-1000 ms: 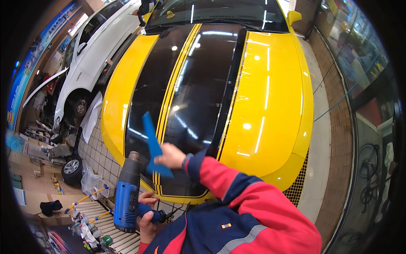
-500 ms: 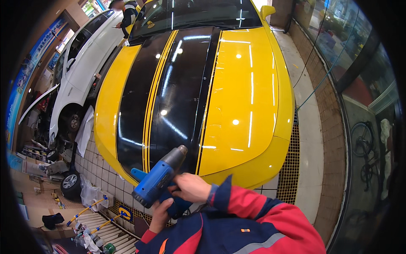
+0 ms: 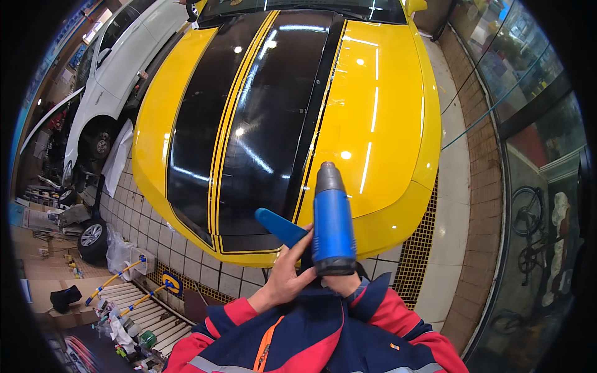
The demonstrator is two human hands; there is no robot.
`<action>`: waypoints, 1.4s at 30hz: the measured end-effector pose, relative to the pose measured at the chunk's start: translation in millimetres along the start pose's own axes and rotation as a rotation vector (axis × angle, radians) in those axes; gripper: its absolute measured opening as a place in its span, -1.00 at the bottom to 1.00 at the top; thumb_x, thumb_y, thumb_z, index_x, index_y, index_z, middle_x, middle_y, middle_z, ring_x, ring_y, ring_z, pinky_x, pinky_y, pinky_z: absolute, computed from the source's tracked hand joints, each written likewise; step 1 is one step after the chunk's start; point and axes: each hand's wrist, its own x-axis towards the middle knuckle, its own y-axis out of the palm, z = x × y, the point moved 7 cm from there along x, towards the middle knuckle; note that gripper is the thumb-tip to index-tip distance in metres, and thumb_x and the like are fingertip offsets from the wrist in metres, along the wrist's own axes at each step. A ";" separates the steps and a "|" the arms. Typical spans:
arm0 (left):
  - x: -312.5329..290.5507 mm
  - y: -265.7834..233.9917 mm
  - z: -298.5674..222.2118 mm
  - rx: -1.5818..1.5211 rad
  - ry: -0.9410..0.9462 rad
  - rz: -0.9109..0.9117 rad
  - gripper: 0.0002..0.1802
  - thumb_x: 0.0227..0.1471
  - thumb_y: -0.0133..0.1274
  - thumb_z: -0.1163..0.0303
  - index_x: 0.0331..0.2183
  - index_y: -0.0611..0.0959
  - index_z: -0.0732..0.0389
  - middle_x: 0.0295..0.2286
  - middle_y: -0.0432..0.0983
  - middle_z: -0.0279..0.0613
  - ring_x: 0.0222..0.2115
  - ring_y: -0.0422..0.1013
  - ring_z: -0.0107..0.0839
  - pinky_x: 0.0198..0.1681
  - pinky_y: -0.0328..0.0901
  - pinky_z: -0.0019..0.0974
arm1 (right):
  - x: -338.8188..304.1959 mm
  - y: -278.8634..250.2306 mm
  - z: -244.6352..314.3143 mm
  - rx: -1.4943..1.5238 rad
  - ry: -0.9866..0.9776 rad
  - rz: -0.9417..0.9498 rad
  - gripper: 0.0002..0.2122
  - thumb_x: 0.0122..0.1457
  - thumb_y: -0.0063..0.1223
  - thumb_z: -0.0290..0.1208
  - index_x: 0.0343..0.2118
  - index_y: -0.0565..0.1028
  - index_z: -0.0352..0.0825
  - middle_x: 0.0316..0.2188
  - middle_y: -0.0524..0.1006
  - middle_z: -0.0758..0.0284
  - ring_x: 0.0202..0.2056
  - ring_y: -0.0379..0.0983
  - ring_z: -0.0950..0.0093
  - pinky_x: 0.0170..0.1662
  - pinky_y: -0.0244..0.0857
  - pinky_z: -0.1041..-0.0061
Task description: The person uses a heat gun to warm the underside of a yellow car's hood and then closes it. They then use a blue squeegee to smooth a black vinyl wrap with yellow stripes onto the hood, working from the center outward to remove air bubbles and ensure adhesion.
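Note:
A blue heat gun (image 3: 334, 227) points away from me over the near right part of the yellow car hood (image 3: 367, 112), its grey nozzle (image 3: 328, 177) above the painted surface. My right hand (image 3: 343, 283) is closed beneath its body, around the handle, which is mostly hidden. Just left of it, my left hand (image 3: 287, 273) pinches a flat blue plastic tool (image 3: 280, 225) with a rounded end, which sticks out toward the hood's front edge. The left fingertips are close beside the gun. Glossy black bands (image 3: 267, 118) with thin yellow stripes run along the hood.
On the left stands a white car (image 3: 115, 74) with a loose wheel (image 3: 92, 236) near it. Yellow-handled tools (image 3: 118, 280) and a slatted bench (image 3: 149, 308) are at the lower left. A brick-edged wall (image 3: 479, 118) and glass run along the right. Floor grating (image 3: 418, 248) lies beside the car.
The heat gun has swung right, and its nozzle now points straight ahead. My left hand and the blue tool have moved right. The view has shifted, and the person by the white car is mostly out of it.

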 end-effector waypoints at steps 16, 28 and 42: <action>76.7 48.2 7.7 -0.381 -0.414 -0.325 0.37 0.05 0.22 0.74 0.55 -0.33 -0.02 0.08 0.55 0.16 -0.01 0.61 -0.17 0.03 0.56 -0.16 | 160.4 -246.9 44.8 1.045 0.111 0.495 -0.41 0.26 0.32 -0.39 0.32 0.40 -0.41 -0.42 0.51 0.30 -0.48 0.45 0.49 -0.33 0.39 0.40; 121.4 57.4 29.4 -0.479 -0.797 -0.461 -0.34 0.10 0.44 0.28 0.14 0.61 0.40 0.08 0.64 0.09 0.05 0.61 -0.08 0.17 0.50 0.04 | 254.8 -284.5 -37.4 1.054 0.406 0.519 -0.47 0.26 0.30 -0.36 0.27 0.45 -0.38 -0.41 0.50 0.29 -0.46 0.48 0.46 -0.30 0.42 0.34; 333.5 -262.8 90.8 -0.101 -0.030 -0.981 -0.77 0.22 0.36 0.44 -0.13 0.72 0.32 -0.25 0.69 -0.24 -0.27 0.58 -0.44 -0.08 0.50 -0.30 | 314.2 -260.6 -130.9 1.192 0.476 0.492 -0.48 0.25 0.29 -0.30 0.27 0.47 -0.19 -0.42 0.44 0.34 -0.47 0.36 0.48 -0.29 0.31 0.35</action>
